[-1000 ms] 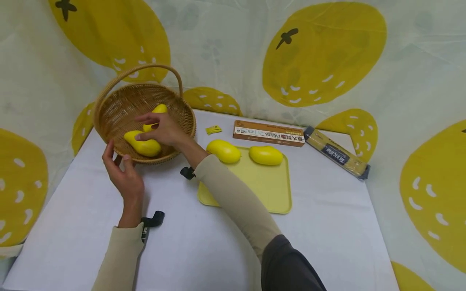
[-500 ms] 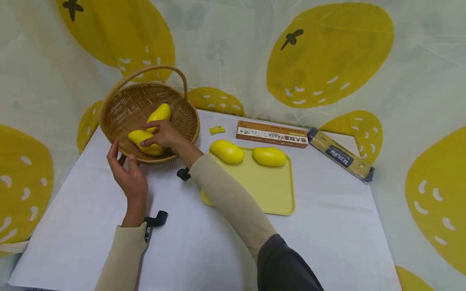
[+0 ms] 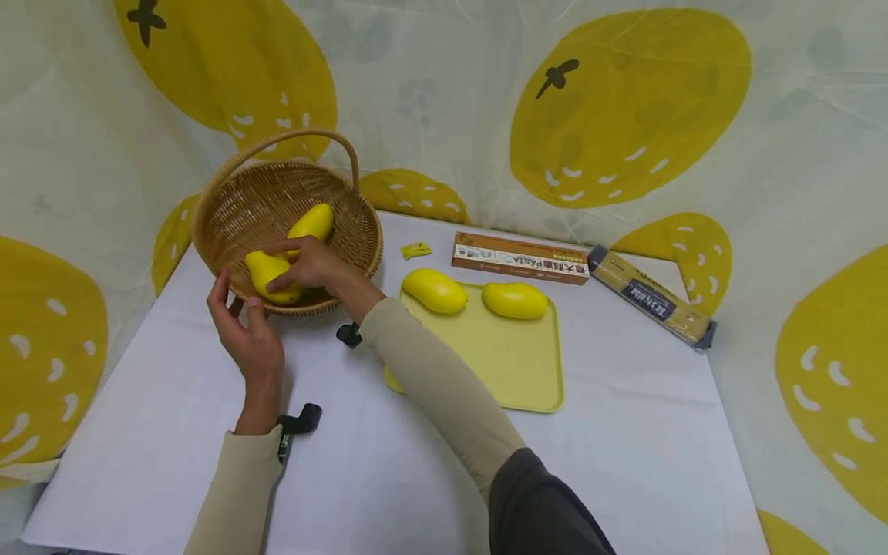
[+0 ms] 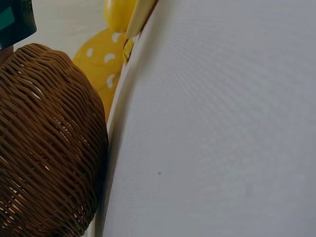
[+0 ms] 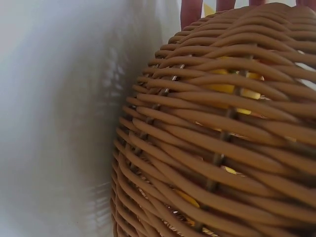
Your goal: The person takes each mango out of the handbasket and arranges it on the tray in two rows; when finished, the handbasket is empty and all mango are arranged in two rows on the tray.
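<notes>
A brown wicker basket (image 3: 257, 200) with an arched handle tilts toward me at the table's back left. Two yellow mangoes lie inside. My right hand (image 3: 315, 266) reaches over the front rim and grips the nearer mango (image 3: 264, 271) between thumb and fingers; the other mango (image 3: 314, 221) lies just behind that hand. My left hand (image 3: 246, 331) holds the basket low at its front left, fingertips at the rim and thumb against the outer wall. The right wrist view shows the woven wall (image 5: 212, 128) close up, with fingers (image 5: 191, 12) at the top edge.
Right of the basket, a yellow tray (image 3: 513, 362) carries two more mangoes (image 3: 435, 290). Behind it lie a small yellow packet (image 3: 415, 250), a brown pasta box (image 3: 520, 258) and a bagged pasta pack (image 3: 648, 299). A fruit-print cloth (image 3: 444, 100) hangs behind the white table.
My right hand has come down onto the nearer mango and closed on it, and that mango has turned slightly. The left hand keeps its place at the basket; the view has shifted a little.
</notes>
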`<action>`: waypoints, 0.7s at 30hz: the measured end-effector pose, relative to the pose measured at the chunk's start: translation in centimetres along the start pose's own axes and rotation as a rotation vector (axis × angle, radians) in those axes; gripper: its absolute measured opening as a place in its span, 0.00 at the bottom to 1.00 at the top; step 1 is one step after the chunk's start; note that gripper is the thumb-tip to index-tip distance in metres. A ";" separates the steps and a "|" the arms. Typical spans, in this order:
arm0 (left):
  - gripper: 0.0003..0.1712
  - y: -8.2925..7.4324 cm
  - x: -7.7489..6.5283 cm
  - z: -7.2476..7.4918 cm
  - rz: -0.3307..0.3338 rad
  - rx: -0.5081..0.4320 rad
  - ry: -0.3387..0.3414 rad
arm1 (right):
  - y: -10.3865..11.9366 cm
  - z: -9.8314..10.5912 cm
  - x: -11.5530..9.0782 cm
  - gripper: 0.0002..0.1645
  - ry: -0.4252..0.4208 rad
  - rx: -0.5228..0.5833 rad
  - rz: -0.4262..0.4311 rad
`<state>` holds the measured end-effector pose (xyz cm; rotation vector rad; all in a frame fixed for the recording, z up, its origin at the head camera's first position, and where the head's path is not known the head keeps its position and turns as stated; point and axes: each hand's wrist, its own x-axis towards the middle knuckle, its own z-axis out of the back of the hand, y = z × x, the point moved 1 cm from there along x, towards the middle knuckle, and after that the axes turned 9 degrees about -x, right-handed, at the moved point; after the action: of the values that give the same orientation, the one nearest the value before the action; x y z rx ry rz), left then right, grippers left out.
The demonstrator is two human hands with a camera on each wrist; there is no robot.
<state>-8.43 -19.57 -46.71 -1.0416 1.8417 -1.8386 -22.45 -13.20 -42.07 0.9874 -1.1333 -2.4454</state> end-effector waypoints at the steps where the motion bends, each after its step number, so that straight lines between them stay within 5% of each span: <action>1: 0.31 -0.1 0.0 0.0 0.000 -0.004 0.002 | 0.0 -0.1 0.0 0.40 0.005 -0.007 -0.002; 9: 0.31 -0.5 -0.2 -0.1 -0.001 -0.004 0.007 | 0.0 0.0 -0.4 0.43 0.021 -0.013 0.020; 21: 0.30 -0.6 -0.2 -0.1 0.007 0.003 -0.003 | -0.1 1.5 -1.9 0.42 -0.027 0.108 0.176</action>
<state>-8.24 -19.30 -46.12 -1.0351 1.8375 -1.8344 -22.12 -11.31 -40.56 0.8473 -1.3145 -2.2857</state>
